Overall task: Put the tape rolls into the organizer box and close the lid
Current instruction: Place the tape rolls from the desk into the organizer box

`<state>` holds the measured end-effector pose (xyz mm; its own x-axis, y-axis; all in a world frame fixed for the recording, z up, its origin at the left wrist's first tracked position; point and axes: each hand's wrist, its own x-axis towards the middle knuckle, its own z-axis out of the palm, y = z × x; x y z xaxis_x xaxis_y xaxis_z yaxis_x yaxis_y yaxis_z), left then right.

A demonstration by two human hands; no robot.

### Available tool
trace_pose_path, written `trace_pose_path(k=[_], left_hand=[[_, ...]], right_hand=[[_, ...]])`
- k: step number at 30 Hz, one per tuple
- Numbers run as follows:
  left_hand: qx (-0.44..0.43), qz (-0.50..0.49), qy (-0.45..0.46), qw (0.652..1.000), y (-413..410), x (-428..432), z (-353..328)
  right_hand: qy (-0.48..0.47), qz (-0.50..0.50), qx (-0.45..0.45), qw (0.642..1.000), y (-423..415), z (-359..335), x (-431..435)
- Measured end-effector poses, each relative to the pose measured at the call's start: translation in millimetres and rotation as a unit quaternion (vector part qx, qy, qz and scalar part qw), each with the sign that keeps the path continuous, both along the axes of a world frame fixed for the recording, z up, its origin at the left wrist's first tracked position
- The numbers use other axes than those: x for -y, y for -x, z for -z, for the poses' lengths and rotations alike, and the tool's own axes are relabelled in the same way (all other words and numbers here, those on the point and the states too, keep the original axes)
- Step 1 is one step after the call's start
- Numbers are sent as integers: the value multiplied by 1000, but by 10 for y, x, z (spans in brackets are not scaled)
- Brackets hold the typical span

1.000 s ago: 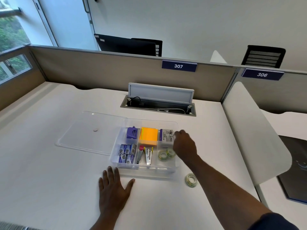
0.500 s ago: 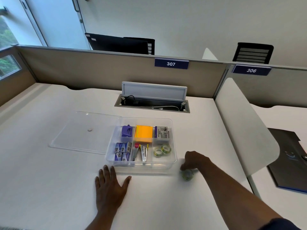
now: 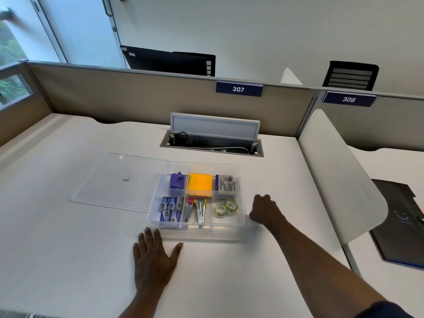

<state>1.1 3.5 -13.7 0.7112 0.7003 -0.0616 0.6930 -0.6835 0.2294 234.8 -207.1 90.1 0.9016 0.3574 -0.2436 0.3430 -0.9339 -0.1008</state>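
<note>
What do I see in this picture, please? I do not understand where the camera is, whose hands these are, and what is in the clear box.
There is no machine. A person wears the camera on the head, so it looks down at their own hands. The left hand lies flat on the white desk. The right hand is closed beside the organizer box; whether it holds anything is hidden. The box holds two tape rolls, orange sticky notes, staple boxes and other small items. Its clear lid lies on the desk, left of the box.
</note>
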Motion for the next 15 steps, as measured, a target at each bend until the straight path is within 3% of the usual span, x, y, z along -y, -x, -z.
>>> trace_pose_path(k=[3,7,15], left_hand=[[3,-1,-1,1000,5,8,3],[6,-2,-4,1000,12,3,3],[6,-1,-2,1000,9,-1,-2]], right_hand=[[-101,22,49,993,-58,-149,-162],[-205,-51,-9,977,-74,-269,-420],[-128,-163,-69,976,121,15,-594]])
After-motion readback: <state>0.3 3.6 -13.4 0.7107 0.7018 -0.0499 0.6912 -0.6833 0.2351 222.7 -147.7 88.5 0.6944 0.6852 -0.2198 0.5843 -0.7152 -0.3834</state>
